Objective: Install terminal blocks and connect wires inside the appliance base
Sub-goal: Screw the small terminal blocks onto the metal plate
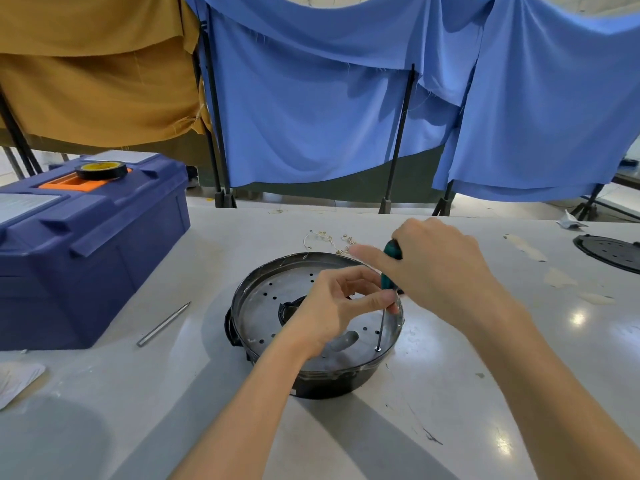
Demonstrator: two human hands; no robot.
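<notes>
r hand [440, 265] wraps tight round the top of the teal handle of the screwdriver [386, 280], fingers curled right round it, index stretched out along the side. closed, gripping, no gap. l hand [332, 306] is lower down: thumb and fingertips pinch the driver where handle meets shaft, other fingers curled loose above the plate. i'd say that's so the shaft stands near upright and the tip doesn't skid, while the r hand does the turning.

tip sits on a small screw [377, 349] near the front-right edge of the metal plate [270, 317], which is perforated w/ small holes and has a bigger cutout in the middle. plate lies inside the appliance base [232, 320], a round black shell sitting flat on the table [450, 403] right in front of me, close enough for both hands.

can't see any terminal blocks; prob under the plate or not in shot. thin pale wires [329, 239] lie in a loose bunch just behind the base, not connected to anything i can make out.

further out: a slim metal rod [162, 323] on the table to the left, a blue toolbox [86, 244] beyond it w/ a tape roll [101, 169] on top, and a black round cover [609, 252] well off to the right.
</notes>
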